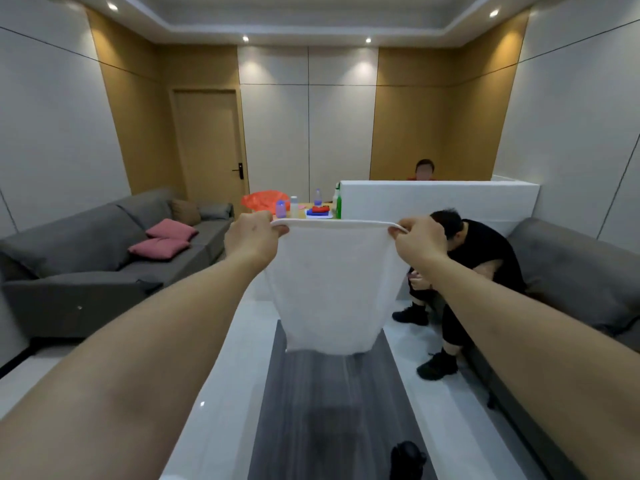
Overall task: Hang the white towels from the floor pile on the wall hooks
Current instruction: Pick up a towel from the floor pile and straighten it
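Room: pale wall panels alternating with tan wood panels, recessed ceiling spots, a tan door [210, 143] at the back left. Glossy white floor [242, 341] with a dark grey rug or low table [332, 410] running down the middle; which of the 2 it is cannot be told, and its near end is cut off by the bottom edge.

Grey sofa [86, 258] along the left wall, 2 pink cushions [162, 239] on its seat. A second grey sofa [571, 271] on the right, partly cut off by the frame edge.

Both arms are stretched forward. Left hand [251, 237] pinches the top left corner of the white towel [332, 285], fingers curled onto the hem. Right hand [420, 239] pinches the top right corner the same way. The towel's top edge is pulled taut between the 2 hands; the cloth hangs down freely above the far end of the dark surface.

Seated person in black [481, 271] on the right sofa, bent forward, partly hidden by the right forearm. White partition [440, 199] behind; a second person [424, 169] shows only above its top edge. Small table [304, 206] at the back holds bottles and an orange bag [265, 199]; details too small to make out, lower part hidden by the towel.

A dark object [407, 459] near the bottom edge, unidentifiable.
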A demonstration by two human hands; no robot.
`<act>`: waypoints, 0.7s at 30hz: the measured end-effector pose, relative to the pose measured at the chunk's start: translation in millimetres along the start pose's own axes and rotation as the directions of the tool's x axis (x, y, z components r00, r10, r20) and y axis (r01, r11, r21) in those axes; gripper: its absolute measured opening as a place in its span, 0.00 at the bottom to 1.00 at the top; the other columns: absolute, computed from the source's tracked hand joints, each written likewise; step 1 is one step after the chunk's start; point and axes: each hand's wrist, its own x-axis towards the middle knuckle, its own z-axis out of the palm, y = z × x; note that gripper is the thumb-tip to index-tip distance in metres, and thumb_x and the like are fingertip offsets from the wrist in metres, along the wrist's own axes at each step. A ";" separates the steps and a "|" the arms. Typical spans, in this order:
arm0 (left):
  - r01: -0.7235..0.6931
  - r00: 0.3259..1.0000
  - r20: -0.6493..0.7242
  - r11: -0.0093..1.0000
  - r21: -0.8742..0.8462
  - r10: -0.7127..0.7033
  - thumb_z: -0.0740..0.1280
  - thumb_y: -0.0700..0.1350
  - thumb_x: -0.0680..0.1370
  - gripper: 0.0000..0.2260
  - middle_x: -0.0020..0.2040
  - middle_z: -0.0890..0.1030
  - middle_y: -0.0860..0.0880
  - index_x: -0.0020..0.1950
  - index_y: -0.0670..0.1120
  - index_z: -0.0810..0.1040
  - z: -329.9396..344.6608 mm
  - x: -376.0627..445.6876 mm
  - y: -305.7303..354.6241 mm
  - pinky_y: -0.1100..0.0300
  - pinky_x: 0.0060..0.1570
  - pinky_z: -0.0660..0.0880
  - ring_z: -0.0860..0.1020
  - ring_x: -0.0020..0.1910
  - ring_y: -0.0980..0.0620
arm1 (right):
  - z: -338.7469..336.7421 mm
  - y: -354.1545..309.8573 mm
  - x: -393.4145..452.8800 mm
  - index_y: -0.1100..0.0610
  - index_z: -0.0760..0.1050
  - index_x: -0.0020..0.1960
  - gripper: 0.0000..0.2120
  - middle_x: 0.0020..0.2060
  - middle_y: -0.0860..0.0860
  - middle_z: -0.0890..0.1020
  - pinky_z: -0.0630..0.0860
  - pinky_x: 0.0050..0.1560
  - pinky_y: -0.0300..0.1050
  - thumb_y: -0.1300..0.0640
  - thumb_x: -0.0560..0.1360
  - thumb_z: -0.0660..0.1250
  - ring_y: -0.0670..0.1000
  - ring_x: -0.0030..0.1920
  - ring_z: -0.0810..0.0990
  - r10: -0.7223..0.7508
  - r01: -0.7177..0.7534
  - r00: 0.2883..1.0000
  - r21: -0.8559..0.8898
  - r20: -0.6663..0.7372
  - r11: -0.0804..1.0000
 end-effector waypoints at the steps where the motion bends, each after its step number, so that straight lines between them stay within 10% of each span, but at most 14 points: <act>1: 0.003 1.000 0.016 1.000 0.006 -0.003 0.64 0.60 0.79 0.16 0.49 0.81 0.44 0.51 0.49 0.81 5.9 -13.4 -4.6 0.55 0.40 0.67 0.75 0.45 0.44 | 4.3 8.7 -11.7 0.51 0.79 0.39 0.12 0.39 0.52 0.81 0.76 0.47 0.49 0.53 0.80 0.64 0.57 0.45 0.78 0.004 -0.004 1.000 -0.018 0.021 1.000; 10: 0.113 0.913 0.390 0.993 0.027 -0.115 0.69 0.59 0.76 0.15 0.40 0.78 0.48 0.41 0.47 0.76 88.5 -218.6 -77.3 0.57 0.36 0.65 0.75 0.40 0.46 | 91.3 133.4 -173.7 0.50 0.85 0.53 0.09 0.45 0.52 0.85 0.71 0.43 0.42 0.54 0.79 0.65 0.54 0.44 0.79 0.226 -0.182 0.916 -0.158 0.333 0.971; 21: -0.077 0.336 0.881 0.923 0.378 -0.333 0.69 0.42 0.75 0.13 0.57 0.78 0.47 0.59 0.46 0.78 169.8 -522.3 -162.4 0.55 0.51 0.77 0.78 0.53 0.46 | 141.9 275.9 -423.1 0.57 0.85 0.51 0.07 0.44 0.54 0.84 0.77 0.42 0.44 0.57 0.77 0.69 0.54 0.44 0.81 0.506 -0.227 0.524 -0.460 0.686 0.858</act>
